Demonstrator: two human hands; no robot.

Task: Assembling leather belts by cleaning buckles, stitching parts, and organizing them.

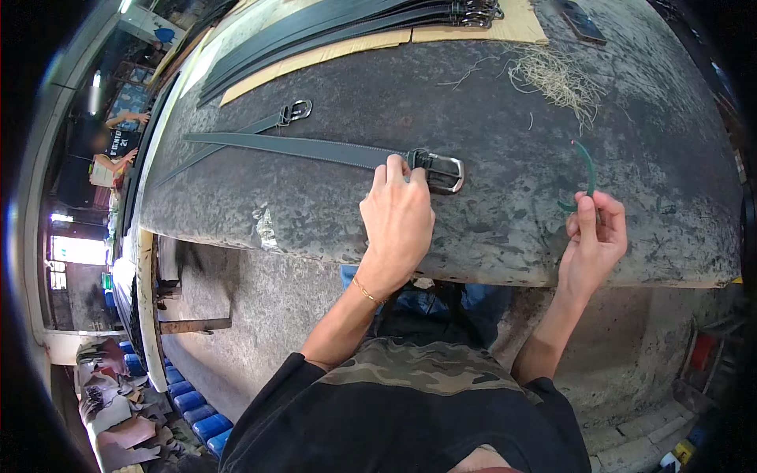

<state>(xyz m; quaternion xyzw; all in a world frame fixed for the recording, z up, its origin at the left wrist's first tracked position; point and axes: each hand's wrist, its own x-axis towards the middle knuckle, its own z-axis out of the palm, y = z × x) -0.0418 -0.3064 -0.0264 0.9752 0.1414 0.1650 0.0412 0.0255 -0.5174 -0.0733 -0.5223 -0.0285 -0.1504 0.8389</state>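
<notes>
The limp, light dark belt (300, 147), laid flat across the worn table (489, 229), is pinned beside its metal buckle (444, 173) by the left hand (398, 217) with flattened fingers, while a thin, springy green strip (587, 169) is pinched in the right hand (595, 236).

This is a leather-goods workshop where belts are made. A broad, scuffed and stained counter (331, 205) carries a dark green belt (315, 148) with a metal buckle (444, 173). A stack of finished black belts (331, 27) lies on cardboard (473, 33) at the far edge, beside a tuft of loose fibre scraps (556, 79). Leather offcuts (118, 410) pile on the floor at near left.
</notes>
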